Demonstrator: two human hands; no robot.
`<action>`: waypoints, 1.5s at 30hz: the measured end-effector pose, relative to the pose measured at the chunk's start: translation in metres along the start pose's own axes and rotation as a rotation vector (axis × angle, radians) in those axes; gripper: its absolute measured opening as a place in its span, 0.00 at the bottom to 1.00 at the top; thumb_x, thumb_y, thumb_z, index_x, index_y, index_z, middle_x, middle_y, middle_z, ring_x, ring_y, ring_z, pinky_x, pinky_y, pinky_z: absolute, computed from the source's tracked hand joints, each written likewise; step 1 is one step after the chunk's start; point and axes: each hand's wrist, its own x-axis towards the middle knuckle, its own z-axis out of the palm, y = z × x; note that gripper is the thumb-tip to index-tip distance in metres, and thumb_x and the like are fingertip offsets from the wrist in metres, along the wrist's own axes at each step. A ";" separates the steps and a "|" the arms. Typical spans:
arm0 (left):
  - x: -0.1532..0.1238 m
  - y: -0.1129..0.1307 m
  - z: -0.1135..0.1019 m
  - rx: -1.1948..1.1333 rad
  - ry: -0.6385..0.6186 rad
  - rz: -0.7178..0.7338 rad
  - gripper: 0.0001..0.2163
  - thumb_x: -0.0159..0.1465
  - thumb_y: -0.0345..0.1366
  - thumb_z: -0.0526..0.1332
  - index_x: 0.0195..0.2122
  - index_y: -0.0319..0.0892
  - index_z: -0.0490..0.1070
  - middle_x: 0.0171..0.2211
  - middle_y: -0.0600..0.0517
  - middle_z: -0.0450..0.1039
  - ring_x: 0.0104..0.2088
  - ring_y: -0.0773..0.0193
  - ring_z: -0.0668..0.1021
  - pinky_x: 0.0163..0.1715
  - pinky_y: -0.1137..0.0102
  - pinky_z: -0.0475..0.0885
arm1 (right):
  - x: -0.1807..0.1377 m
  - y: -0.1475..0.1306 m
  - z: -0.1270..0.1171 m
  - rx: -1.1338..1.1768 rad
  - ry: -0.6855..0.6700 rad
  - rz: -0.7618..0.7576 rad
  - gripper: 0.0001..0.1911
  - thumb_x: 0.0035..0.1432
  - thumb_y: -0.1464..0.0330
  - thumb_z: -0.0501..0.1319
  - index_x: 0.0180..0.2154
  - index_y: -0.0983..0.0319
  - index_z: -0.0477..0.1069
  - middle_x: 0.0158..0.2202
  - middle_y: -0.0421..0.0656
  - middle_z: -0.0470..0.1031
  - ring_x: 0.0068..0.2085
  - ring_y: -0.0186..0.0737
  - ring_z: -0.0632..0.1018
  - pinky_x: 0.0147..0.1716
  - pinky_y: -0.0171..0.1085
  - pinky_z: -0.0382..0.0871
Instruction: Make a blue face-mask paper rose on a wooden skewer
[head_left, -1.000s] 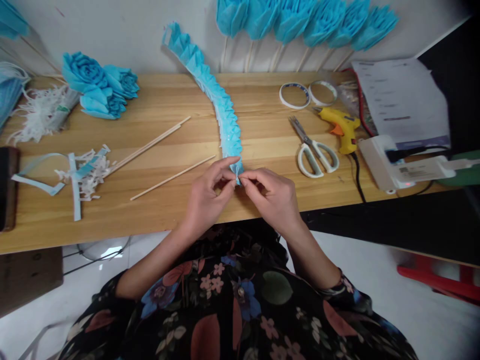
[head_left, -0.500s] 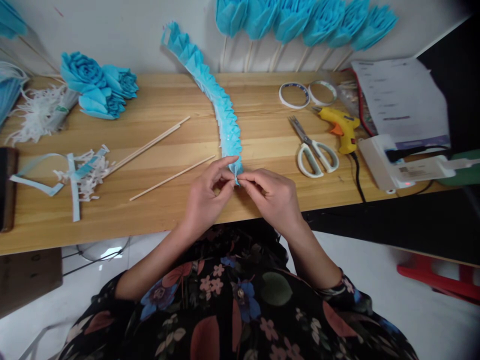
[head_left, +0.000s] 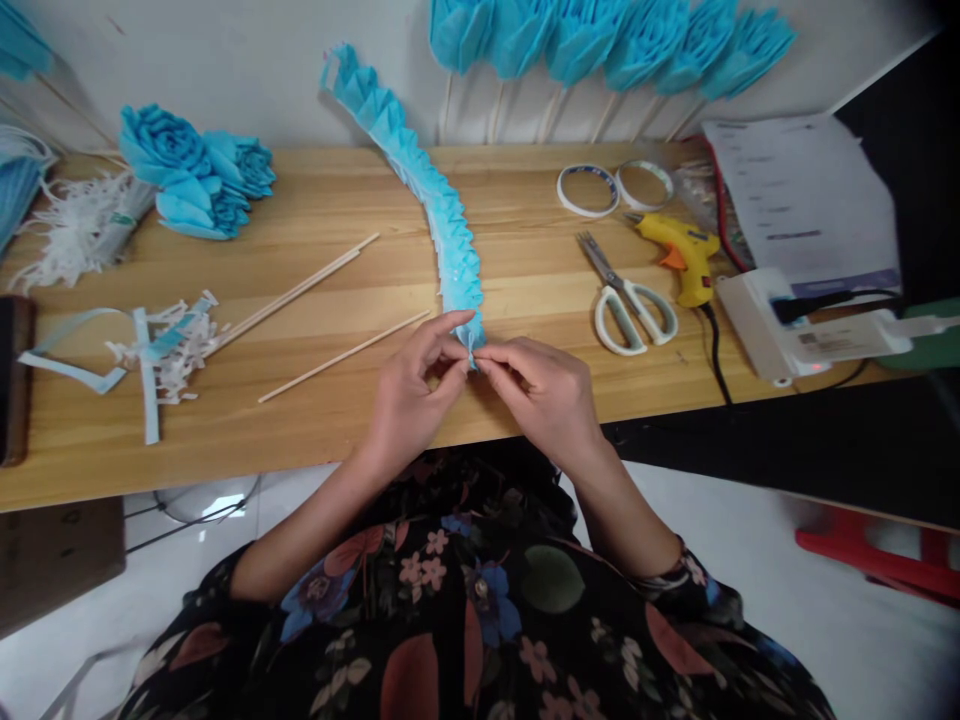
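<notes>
A long strip of folded blue material (head_left: 450, 225), pleated into points along one edge, curves from the wall down to the front of the table. My left hand (head_left: 420, 375) pinches its near end between thumb and fingers. Close against it, my right hand (head_left: 540, 385) pinches the same end from the other side. The fingertips of both hands almost meet, and the bit between them is mostly hidden. Left of my hands lies a thin wooden stick (head_left: 345, 355), with a pair of sticks (head_left: 292, 295) behind it.
White-handled scissors (head_left: 619, 300), a yellow glue gun (head_left: 686, 255), tape rolls (head_left: 589, 190) and a white power strip (head_left: 772, 325) lie to the right. Blue fabric flowers (head_left: 195, 170), white strings (head_left: 90, 215) and scraps (head_left: 176, 345) are on the left. Several stemmed flowers (head_left: 585, 40) lean against the wall.
</notes>
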 end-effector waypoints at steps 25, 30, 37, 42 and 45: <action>0.005 0.002 -0.009 -0.238 0.025 -0.095 0.20 0.63 0.35 0.70 0.55 0.44 0.69 0.31 0.56 0.78 0.30 0.69 0.79 0.35 0.73 0.74 | -0.002 0.003 0.007 0.935 -0.031 0.664 0.31 0.60 0.57 0.68 0.62 0.52 0.63 0.32 0.39 0.77 0.36 0.39 0.80 0.23 0.32 0.74; 0.004 0.007 -0.008 -0.210 -0.026 -0.127 0.19 0.67 0.38 0.66 0.57 0.44 0.66 0.30 0.56 0.76 0.30 0.67 0.80 0.35 0.70 0.75 | 0.002 0.005 0.013 0.960 0.021 0.666 0.29 0.58 0.64 0.70 0.59 0.52 0.66 0.29 0.36 0.73 0.31 0.36 0.74 0.25 0.34 0.73; 0.008 0.001 -0.002 -0.199 0.051 -0.130 0.25 0.61 0.35 0.70 0.58 0.45 0.63 0.27 0.59 0.73 0.27 0.69 0.77 0.31 0.74 0.71 | -0.001 0.003 0.017 0.883 0.052 0.583 0.26 0.58 0.68 0.67 0.57 0.53 0.68 0.26 0.33 0.70 0.26 0.33 0.72 0.29 0.37 0.72; 0.007 -0.004 -0.007 -0.155 0.056 -0.079 0.27 0.63 0.35 0.68 0.61 0.47 0.60 0.28 0.59 0.73 0.27 0.69 0.76 0.31 0.72 0.71 | -0.001 0.011 0.014 0.841 0.017 0.560 0.27 0.58 0.69 0.67 0.59 0.55 0.68 0.27 0.33 0.73 0.27 0.32 0.74 0.30 0.36 0.73; 0.007 -0.006 -0.009 -0.127 0.055 -0.057 0.26 0.64 0.33 0.64 0.62 0.48 0.59 0.29 0.58 0.73 0.27 0.68 0.76 0.30 0.71 0.71 | -0.001 0.017 0.006 0.819 -0.003 0.579 0.25 0.59 0.67 0.66 0.58 0.56 0.69 0.29 0.35 0.75 0.29 0.33 0.76 0.33 0.38 0.76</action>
